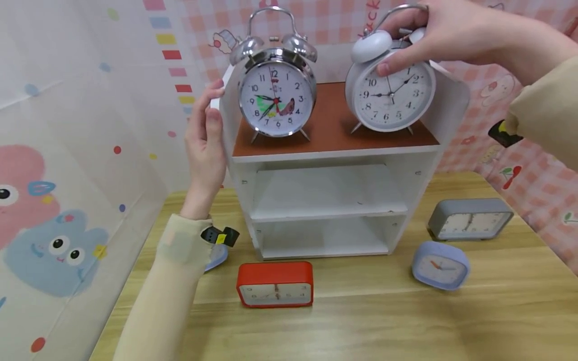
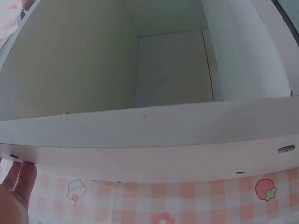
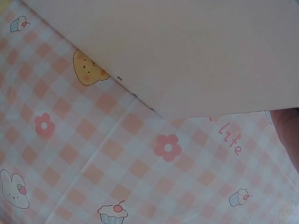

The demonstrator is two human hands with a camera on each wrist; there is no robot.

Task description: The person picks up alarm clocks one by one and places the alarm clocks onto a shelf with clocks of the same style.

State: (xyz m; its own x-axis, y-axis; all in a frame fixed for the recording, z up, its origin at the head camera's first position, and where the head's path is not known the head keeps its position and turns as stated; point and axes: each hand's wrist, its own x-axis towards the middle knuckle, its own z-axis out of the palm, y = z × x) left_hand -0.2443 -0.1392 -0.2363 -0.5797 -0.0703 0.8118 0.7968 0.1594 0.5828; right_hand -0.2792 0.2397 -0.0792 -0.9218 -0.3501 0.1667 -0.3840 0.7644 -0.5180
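Observation:
A white twin-bell alarm clock stands on the brown top of a small white shelf, at its right end. My right hand grips the clock from above, thumb over the dial's upper edge and fingers behind, under the handle. My left hand holds the edge of the shelf's left side panel; in the left wrist view its fingers show beside the panel. Beside that hand, a silver twin-bell alarm clock with a bird on its dial stands on the shelf's left. The right wrist view shows mostly the shelf's outer side.
On the wooden table are a red clock in front of the shelf, a small blue clock and a grey clock at right. A bluish object is partly hidden by my left wrist. Patterned cloth hangs behind.

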